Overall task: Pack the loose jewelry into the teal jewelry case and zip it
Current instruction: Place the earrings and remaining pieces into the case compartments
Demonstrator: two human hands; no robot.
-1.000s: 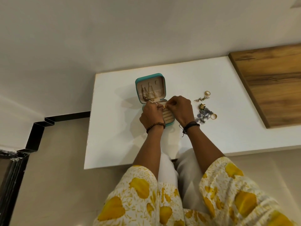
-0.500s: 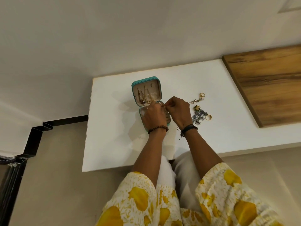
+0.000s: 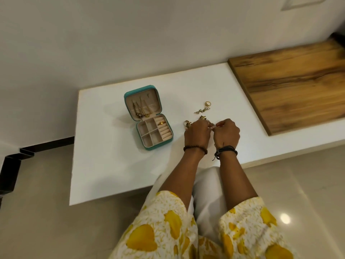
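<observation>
teal case (image 3: 148,117) open | left hand (image 3: 196,134), right hand (image 3: 226,134) pinching loose jewelry (image 3: 202,118)

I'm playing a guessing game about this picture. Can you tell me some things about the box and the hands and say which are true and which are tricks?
1. The teal box is lying open on the white table. True.
2. A gold ring sits in the ring rolls of the box. True.
3. Both hands are inside the box. False: the left hand and right hand are to the right of it, at the pile of loose jewelry.
4. All the jewelry is packed away. False: pieces still lie on the table, such as a gold ring beyond the hands.
5. Chains hang in the lid of the box. True.
</observation>
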